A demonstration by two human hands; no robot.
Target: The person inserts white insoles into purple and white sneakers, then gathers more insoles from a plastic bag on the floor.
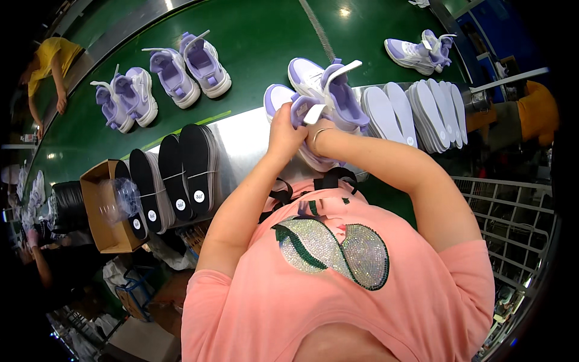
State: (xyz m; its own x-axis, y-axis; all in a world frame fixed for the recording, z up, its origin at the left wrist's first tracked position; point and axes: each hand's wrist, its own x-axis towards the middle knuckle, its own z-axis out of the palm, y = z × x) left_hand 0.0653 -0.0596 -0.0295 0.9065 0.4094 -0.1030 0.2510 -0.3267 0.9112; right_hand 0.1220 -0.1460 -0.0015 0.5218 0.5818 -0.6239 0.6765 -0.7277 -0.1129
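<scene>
A white and lilac sneaker (278, 96) is between my hands at the near edge of the table. My left hand (286, 128) is closed on its collar, thumb pressed near the lilac lining. Close against the same shoe is my right hand (318, 131), a bracelet at its wrist; the shoe's opening and pale pull tab hide its fingers. A second sneaker of the same kind (347, 99) rests just to the right, opening toward me, with its white tab sticking up.
White insoles (386, 114) lie in stacks at right; black insoles (196, 172) lie bundled at left beside a cardboard box (99, 223). More sneakers (172, 75) stand on the green surface (259, 36), with another pair (419, 53) far right. A person in yellow (54, 60) reaches in at far left.
</scene>
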